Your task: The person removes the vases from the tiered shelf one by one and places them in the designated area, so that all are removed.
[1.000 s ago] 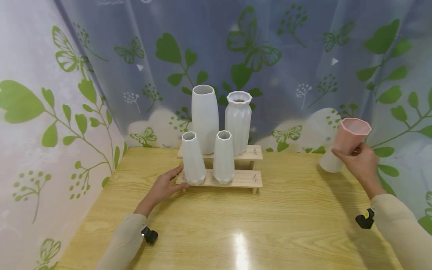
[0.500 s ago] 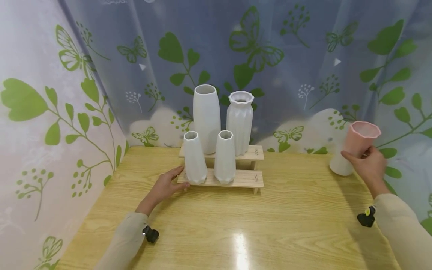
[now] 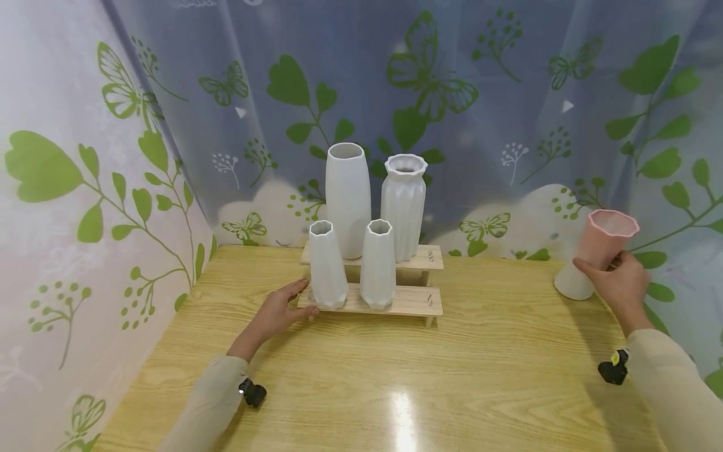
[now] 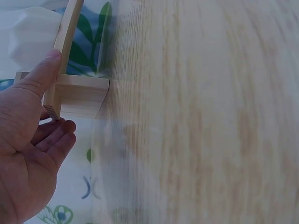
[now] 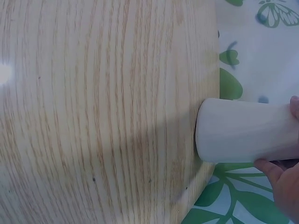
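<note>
At the right of the table, my right hand (image 3: 621,282) grips a pink-and-white vase (image 3: 601,242) round its side. The vase's white base (image 5: 224,130) looks to be on the tabletop in the right wrist view. My left hand (image 3: 277,309) holds the left end of a two-step wooden stand (image 3: 412,300). In the left wrist view, the thumb lies on top of the board (image 4: 67,42) and the fingers curl below. Two slim white vases, a left one (image 3: 327,267) and a right one (image 3: 378,267), stand on the lower step.
On the stand's upper step are a tall smooth white vase (image 3: 347,194) and a fluted white vase (image 3: 404,201) with a scalloped rim. Behind the wooden table (image 3: 486,376) hangs a blue curtain (image 3: 350,37) with leaves and butterflies. A patterned sheet (image 3: 51,251) borders the left.
The pink-and-white vase has moved right and slightly nearer in my right hand, and appears lowered to the table. My left hand has kept its hold on the stand. The head view shifted slightly.
</note>
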`<state>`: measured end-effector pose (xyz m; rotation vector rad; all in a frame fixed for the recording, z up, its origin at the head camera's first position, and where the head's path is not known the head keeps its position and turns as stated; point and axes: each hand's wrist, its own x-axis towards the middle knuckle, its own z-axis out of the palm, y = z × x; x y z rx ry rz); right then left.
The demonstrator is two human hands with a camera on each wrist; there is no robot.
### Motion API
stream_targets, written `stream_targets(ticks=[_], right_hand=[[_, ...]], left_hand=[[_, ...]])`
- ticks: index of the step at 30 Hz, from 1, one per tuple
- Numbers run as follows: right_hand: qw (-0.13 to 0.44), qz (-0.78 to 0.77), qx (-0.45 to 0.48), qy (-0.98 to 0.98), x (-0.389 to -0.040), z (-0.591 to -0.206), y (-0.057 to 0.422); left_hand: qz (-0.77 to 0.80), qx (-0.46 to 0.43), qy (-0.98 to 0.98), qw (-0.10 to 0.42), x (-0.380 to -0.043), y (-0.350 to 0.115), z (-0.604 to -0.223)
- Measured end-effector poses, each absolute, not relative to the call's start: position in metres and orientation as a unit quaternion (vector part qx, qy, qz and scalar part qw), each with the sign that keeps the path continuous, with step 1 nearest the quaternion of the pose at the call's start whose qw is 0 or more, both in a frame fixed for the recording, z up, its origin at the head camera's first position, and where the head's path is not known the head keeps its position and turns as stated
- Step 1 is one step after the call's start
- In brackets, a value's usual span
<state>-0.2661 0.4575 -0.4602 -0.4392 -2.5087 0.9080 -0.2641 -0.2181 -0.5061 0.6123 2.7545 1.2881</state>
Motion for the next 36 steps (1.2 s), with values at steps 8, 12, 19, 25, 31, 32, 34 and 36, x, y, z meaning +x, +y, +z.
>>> stream_targets(ticks=[8,12,19,25,31,32,34,36], right_hand=[[0.214,0.33,-0.152,-0.907,-0.267,-0.461,0.456],[0.203,0.325,-0.167,-0.908,-0.267,-0.459,0.457],[0.191,0.337,-0.182,-0.904,-0.268,-0.46,0.46],[0.185,0.346,-0.182,-0.902,-0.267,-0.461,0.463],[0.154,0.346,-0.171,-0.91,-0.264,-0.46,0.469],[0.152,0.351,-0.166,-0.909,-0.262,-0.459,0.47],[0.149,0.361,-0.155,-0.907,-0.259,-0.459,0.471],[0.146,0.375,-0.142,-0.905,-0.255,-0.458,0.472]], left_hand=[[0.413,0.192,0.89,0.022,-0.264,-0.218,-0.507],[0.416,0.192,0.889,0.025,-0.263,-0.218,-0.507],[0.417,0.198,0.887,0.023,-0.264,-0.218,-0.507],[0.418,0.195,0.887,0.023,-0.264,-0.217,-0.508],[0.42,0.197,0.886,0.02,-0.263,-0.217,-0.508],[0.421,0.197,0.885,0.02,-0.263,-0.217,-0.508],[0.423,0.195,0.885,0.023,-0.264,-0.218,-0.508],[0.426,0.191,0.884,0.028,-0.265,-0.218,-0.508]])
